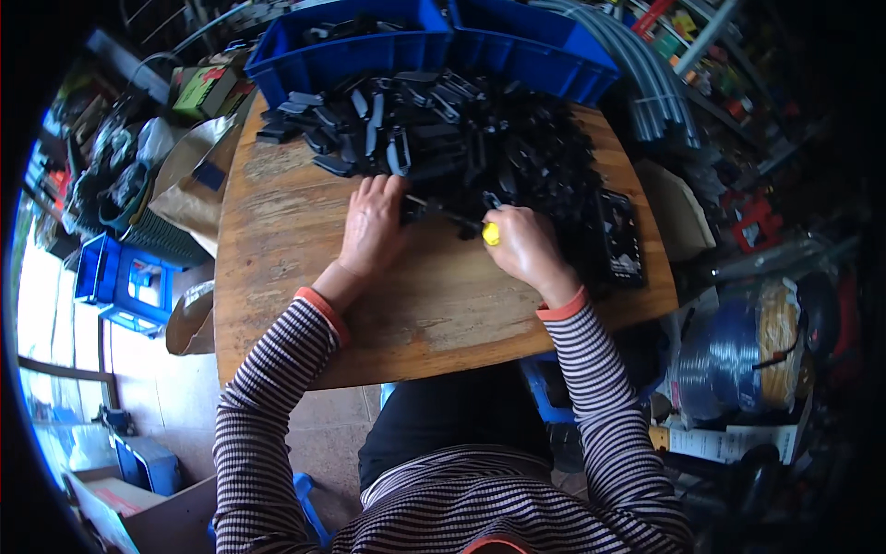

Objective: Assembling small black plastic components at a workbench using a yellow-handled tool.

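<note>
My left hand (374,222) is at the near edge of a heap of black plastic parts (434,138), its fingers bent and closed around a small dark part (420,207) just right of the fingertips. To the right, my right hand (524,245) makes a fist around a yellow-handled tool (491,234). Only the tool's yellow end shows clearly; the rest is hidden by the fingers or lost against dark parts. Between the hands lie more small black pieces, too dark to tell apart.
Two blue bins (355,46) (535,51) stand behind the heap, the left one holding black parts. A phone (620,238) lies at the right edge of the wooden table (443,314). Cardboard bags and a blue crate (129,282) are on the left, rolls of tubing (738,346) on the right.
</note>
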Motion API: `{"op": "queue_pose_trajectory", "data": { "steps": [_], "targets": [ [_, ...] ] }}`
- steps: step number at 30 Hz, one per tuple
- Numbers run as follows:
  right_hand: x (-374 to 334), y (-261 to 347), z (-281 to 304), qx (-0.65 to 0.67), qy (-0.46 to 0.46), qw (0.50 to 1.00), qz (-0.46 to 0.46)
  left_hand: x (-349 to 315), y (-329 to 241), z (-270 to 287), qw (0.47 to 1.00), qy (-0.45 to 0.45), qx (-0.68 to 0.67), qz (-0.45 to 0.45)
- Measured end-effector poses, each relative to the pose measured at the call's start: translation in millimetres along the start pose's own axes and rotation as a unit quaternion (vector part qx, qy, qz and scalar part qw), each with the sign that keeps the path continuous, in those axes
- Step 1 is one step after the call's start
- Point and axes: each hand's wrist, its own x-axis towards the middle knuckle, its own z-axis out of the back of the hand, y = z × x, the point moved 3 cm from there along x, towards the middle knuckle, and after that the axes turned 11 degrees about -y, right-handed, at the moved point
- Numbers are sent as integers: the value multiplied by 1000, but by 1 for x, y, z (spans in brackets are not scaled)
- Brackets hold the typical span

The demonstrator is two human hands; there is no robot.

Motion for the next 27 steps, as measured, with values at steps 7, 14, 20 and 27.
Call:
{"op": "queue_pose_trajectory", "data": {
  "steps": [7,14,20,27],
  "targets": [
    [2,-7,-1,30,65,996,50,1,6,5,1000,7,-4,-16],
    [2,-9,6,17,86,995,47,-15,10,44,994,80,-37,60],
    [5,-9,6,9,105,994,24,-12,3,36,991,83,-104,-16],
    [8,-11,2,-12,136,990,32,-22,-1,38,987,139,-37,-67]
  ]
}}
